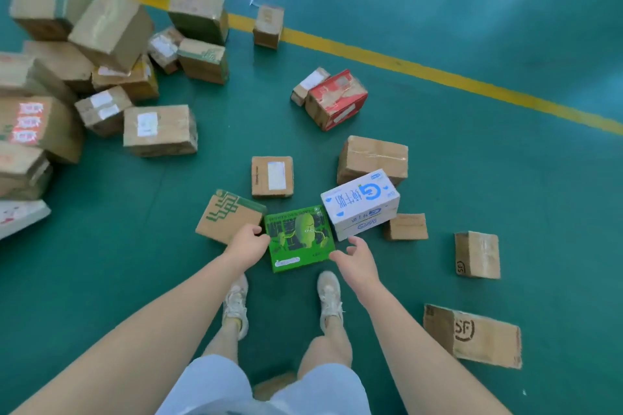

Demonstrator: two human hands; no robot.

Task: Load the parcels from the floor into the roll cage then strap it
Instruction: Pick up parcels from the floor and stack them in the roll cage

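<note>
Quick look from my end: the green box (299, 237) is lying flat on the floor (505, 178), just ahead of the shoes (236, 303). The hands are apart, one on either side of it. The left hand (247, 244) has its fingers curled right at the box's left edge, and I honestly can't tell if it's got a grip. The right hand (357, 258) is spread loose by the near right corner, holding nothing. A white box (360, 204) with blue print sits against its far right corner, and a brown box (229, 216) is on the left. There's a big pile of boxes (50, 94) way off left.

Glossy green box (299, 236); matt cardbd parcels (160, 130).
</note>
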